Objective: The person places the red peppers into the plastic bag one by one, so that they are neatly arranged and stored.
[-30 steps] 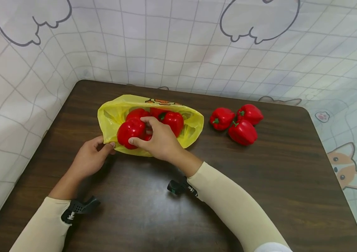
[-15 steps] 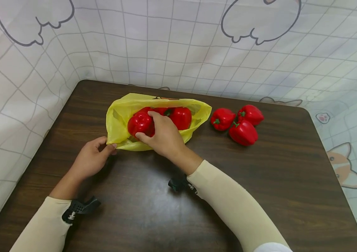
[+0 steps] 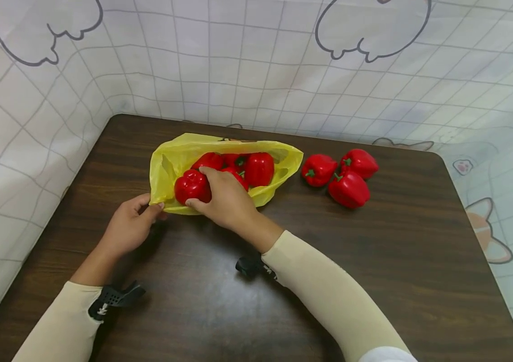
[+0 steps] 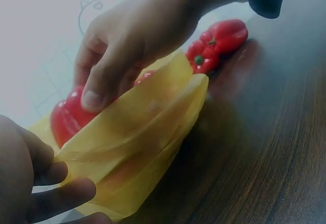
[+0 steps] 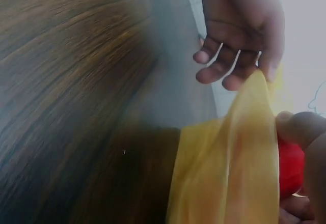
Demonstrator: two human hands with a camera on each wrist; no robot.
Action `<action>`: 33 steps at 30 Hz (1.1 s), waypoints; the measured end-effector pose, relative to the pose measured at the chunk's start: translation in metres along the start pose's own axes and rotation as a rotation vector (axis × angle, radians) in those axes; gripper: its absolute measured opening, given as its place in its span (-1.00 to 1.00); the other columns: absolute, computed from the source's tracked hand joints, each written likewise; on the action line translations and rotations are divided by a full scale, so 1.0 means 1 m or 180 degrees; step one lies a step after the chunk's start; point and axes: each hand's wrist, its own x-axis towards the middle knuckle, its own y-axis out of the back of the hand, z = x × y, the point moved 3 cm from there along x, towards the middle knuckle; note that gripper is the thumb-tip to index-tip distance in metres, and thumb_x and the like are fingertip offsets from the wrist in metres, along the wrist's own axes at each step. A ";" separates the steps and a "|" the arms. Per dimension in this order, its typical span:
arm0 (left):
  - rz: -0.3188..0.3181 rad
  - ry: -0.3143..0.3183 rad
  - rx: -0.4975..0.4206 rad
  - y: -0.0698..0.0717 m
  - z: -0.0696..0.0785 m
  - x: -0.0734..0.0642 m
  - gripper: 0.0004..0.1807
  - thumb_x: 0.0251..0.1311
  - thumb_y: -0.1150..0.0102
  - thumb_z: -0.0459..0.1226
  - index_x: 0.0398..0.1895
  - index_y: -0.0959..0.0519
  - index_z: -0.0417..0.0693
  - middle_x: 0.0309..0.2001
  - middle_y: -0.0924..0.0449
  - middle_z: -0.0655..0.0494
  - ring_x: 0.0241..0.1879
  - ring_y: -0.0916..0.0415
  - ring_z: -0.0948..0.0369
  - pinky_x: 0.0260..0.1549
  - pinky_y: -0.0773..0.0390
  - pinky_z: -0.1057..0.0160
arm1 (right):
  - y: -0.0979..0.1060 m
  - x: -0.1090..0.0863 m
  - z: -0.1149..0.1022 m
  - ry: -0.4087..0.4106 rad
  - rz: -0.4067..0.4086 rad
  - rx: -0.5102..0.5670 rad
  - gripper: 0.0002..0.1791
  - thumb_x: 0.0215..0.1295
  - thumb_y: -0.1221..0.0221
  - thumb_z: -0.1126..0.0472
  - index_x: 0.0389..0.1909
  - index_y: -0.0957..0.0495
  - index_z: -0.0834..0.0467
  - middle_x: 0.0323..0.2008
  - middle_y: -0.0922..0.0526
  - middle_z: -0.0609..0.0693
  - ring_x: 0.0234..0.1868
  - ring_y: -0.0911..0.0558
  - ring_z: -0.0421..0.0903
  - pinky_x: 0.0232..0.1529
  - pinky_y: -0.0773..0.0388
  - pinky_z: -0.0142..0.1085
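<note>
Got my right hand (image 3: 226,200) snug round a red pepper (image 3: 191,186), center-left of frame; my left hand (image 3: 128,225) pinches the yellow bag (image 3: 162,173).

Glossy red, rounded bell peppers (image 3: 349,190) here, several flashing green stems! Bright yellow thin plastic bag (image 3: 161,168)! Dark brown wood-grained table (image 3: 419,251), cream fabric sleeves (image 3: 328,286), and white cloth sheeting (image 3: 247,55) gridded in grey, cartoon outlines too!

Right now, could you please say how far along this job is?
Packing looks partly done: several red peppers lie in the yellow bag. The right hand grips one pepper at the opening; the left hand pinches the rim. Three peppers on the table probably remain.
</note>
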 end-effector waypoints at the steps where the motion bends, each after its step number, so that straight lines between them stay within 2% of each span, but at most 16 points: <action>1: 0.0002 0.0010 -0.0009 0.000 0.001 0.000 -0.52 0.58 0.05 -0.04 0.26 -0.54 -0.22 -0.08 -0.71 -0.20 -0.18 -0.53 -0.08 -0.31 -0.54 0.16 | -0.002 0.002 -0.001 -0.0006 -0.0009 -0.0024 -0.12 0.18 -0.43 -0.20 0.42 -0.37 0.12 0.18 -0.61 0.05 0.15 -0.55 -0.02 0.17 -0.53 -0.14; 5: 0.0006 0.0028 -0.0031 0.001 0.002 0.000 -0.51 0.58 0.05 -0.03 0.27 -0.53 -0.22 -0.07 -0.70 -0.21 -0.23 -0.50 -0.06 -0.36 -0.54 0.19 | -0.010 0.007 -0.003 -0.0004 -0.0064 -0.0244 -0.11 0.16 -0.43 -0.23 0.42 -0.38 0.08 0.15 -0.63 0.00 0.20 -0.50 -0.04 0.22 -0.48 -0.12; 9: 0.0080 -0.0027 -0.0051 0.002 0.001 -0.002 -0.52 0.58 0.04 -0.05 0.26 -0.54 -0.25 -0.08 -0.70 -0.22 -0.22 -0.52 -0.06 -0.36 -0.53 0.22 | -0.016 0.009 0.000 0.0087 -0.0058 -0.0624 -0.11 0.14 -0.41 -0.31 0.41 -0.43 0.04 0.09 -0.69 -0.08 0.26 -0.42 -0.07 0.32 -0.27 -0.14; 12: 0.0174 -0.0087 -0.0056 0.004 0.001 -0.003 -0.53 0.58 0.04 -0.07 0.23 -0.55 -0.27 -0.10 -0.71 -0.22 -0.14 -0.57 -0.09 -0.29 -0.54 0.24 | -0.020 0.010 0.002 0.0188 -0.0067 -0.0891 -0.11 0.16 -0.36 -0.34 0.43 -0.41 0.01 0.15 -0.67 -0.09 0.31 -0.37 -0.05 0.32 -0.14 -0.09; 15: 0.0181 -0.0123 -0.0052 0.004 0.001 -0.002 -0.55 0.59 0.05 -0.08 0.20 -0.55 -0.27 -0.11 -0.70 -0.21 -0.11 -0.58 -0.09 -0.25 -0.54 0.26 | -0.021 0.009 0.001 0.0279 -0.0068 -0.1014 -0.11 0.20 -0.33 -0.35 0.46 -0.37 -0.01 0.24 -0.62 -0.10 0.33 -0.35 -0.04 0.29 -0.12 -0.06; 19: 0.0093 -0.0114 0.0003 0.002 -0.001 0.000 -0.54 0.59 0.05 -0.07 0.20 -0.53 -0.27 -0.13 -0.70 -0.20 -0.15 -0.58 -0.08 -0.28 -0.56 0.23 | -0.014 0.004 0.001 0.0289 -0.0003 -0.0845 -0.11 0.21 -0.34 -0.32 0.47 -0.36 0.00 0.29 -0.57 -0.10 0.32 -0.36 -0.06 0.27 -0.13 -0.06; 22: 0.0065 -0.0084 0.0050 0.002 -0.003 0.000 -0.54 0.59 0.05 -0.06 0.19 -0.53 -0.28 -0.14 -0.70 -0.18 -0.15 -0.58 -0.07 -0.29 -0.56 0.20 | 0.000 -0.004 0.005 0.0305 0.0138 -0.0629 -0.18 0.24 -0.35 -0.27 0.42 -0.43 0.03 0.25 -0.59 -0.09 0.31 -0.39 -0.05 0.24 -0.17 -0.05; 28: 0.0044 -0.0019 0.0075 0.004 -0.005 0.001 -0.53 0.58 0.06 -0.05 0.20 -0.53 -0.27 -0.11 -0.71 -0.18 -0.12 -0.58 -0.06 -0.26 -0.54 0.15 | 0.033 -0.027 0.026 0.0442 0.0537 -0.0308 -0.40 0.34 -0.34 -0.07 0.30 -0.52 0.13 0.18 -0.63 0.01 0.28 -0.46 0.03 0.30 -0.21 0.00; 33: 0.0045 0.0008 0.0067 0.005 -0.006 0.000 -0.53 0.58 0.05 -0.06 0.23 -0.52 -0.27 -0.08 -0.71 -0.19 -0.09 -0.59 -0.07 -0.20 -0.54 0.13 | 0.054 -0.043 0.046 0.0503 0.0851 -0.0121 -0.46 0.35 -0.33 0.07 0.27 -0.52 0.21 0.15 -0.64 0.08 0.25 -0.47 0.08 0.38 -0.20 -0.02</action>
